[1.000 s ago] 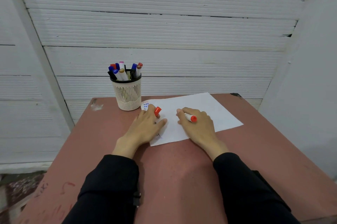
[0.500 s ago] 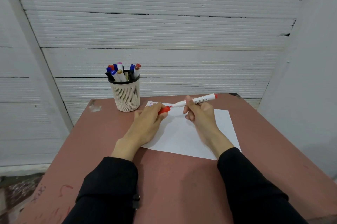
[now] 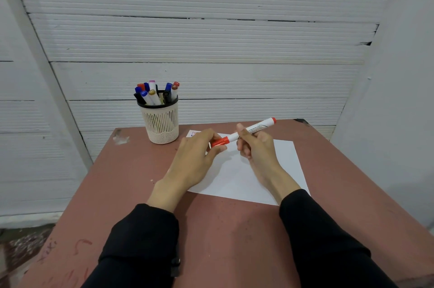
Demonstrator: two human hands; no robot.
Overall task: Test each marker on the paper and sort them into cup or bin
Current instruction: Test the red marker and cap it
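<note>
Marker point(image 3: 252, 130) | light, stiff, smooth barrel; hold mid-barrel | right hand point(image 3: 254, 147) grips barrel | left hand point(image 3: 199, 154) pinches red cap point(image 3: 219, 142) | above paper point(image 3: 281, 170)

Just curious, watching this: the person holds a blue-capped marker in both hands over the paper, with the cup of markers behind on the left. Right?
Not quite: the marker has a red cap, not blue, as the head view shows. Both hands do hold it over the paper, and the cup stands behind on the left.
</note>
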